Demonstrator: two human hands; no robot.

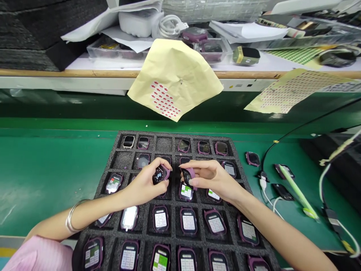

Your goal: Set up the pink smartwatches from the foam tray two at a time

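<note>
Over a black foam tray (163, 143) with square compartments, both hands each grip a smartwatch body. My left hand (148, 182) has its thumb and fingers round a purple-cased watch (159, 174), its screen lit with a dark face. Between the thumb and fingers of my right hand (210, 175) is another purple watch (187, 177), tilted on edge, its screen dark. Several more purple watches lie in the compartments; one lit with a white and green grid (186, 191) sits just below my right hand. A watch with a light case (129, 142) lies in the far left corner.
Right of the tray lie a loose watch (252, 158), a green pen (299, 192) and white cables (263, 182). Yellow sticker sheets (180, 71) hang from the shelf edge (98, 74). Black foam blocks (25, 34) stand on the shelf at left.
</note>
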